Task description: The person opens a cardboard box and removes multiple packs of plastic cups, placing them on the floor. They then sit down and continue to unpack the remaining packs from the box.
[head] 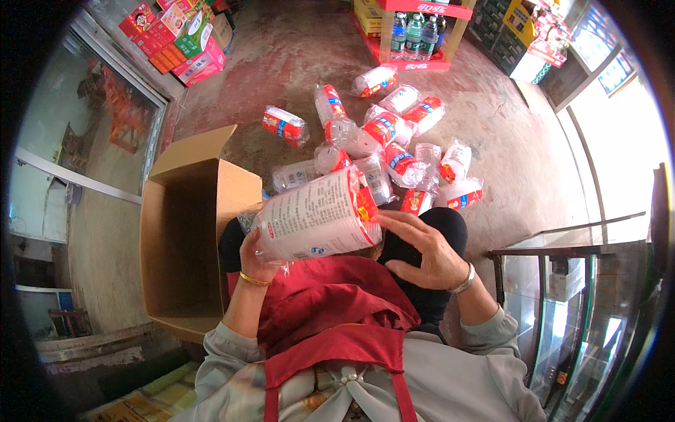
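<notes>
A plastic-wrapped stack of disposable cups (316, 221), printed with writing, lies slantwise above my lap. My left hand (258, 256) is closed on its lower left end. At the stack's other end, my right hand (427, 248) has its fingers apart, the fingertips at or very near the red printed wrapper; contact is hard to tell. An open cardboard box (240, 190) lies on its side to the left of my knees, its dark inside facing up. Beyond my knees, several more wrapped cup stacks (379, 129) with red, white and blue print lie in a loose heap on the floor.
A red drinks rack (416, 66) with bottles (414, 37) stands beyond the heap. Colourful cartons (198, 60) are piled at the upper left, by a glass door (95, 121). A glass display case (548, 295) stands on my right. More stacked goods (532, 37) are at the upper right.
</notes>
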The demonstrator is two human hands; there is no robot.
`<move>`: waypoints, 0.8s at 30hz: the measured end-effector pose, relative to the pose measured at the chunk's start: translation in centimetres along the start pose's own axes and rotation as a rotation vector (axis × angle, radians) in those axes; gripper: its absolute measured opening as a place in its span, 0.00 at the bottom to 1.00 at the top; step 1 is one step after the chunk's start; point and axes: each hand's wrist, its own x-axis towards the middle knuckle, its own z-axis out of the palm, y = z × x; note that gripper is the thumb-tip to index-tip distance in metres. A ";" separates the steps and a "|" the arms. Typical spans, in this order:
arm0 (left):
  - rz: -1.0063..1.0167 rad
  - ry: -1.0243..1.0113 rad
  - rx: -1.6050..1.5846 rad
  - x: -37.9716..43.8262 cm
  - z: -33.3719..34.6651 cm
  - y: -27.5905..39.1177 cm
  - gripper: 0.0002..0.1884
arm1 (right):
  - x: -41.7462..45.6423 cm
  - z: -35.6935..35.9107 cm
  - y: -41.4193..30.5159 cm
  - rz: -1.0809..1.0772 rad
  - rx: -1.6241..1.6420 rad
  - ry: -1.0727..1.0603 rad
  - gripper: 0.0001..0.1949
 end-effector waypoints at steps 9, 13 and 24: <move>-0.073 -0.147 -0.018 -1.3 -0.4 -2.6 0.35 | -0.5 5.1 0.7 0.016 -0.086 0.264 0.19; -0.089 -0.157 -0.066 -1.3 -1.2 -3.3 0.35 | 0.1 4.8 0.4 -0.025 -0.116 0.258 0.17; -0.143 0.188 0.637 0.0 2.2 -2.3 0.36 | 1.1 2.4 0.6 -0.183 -0.557 0.171 0.17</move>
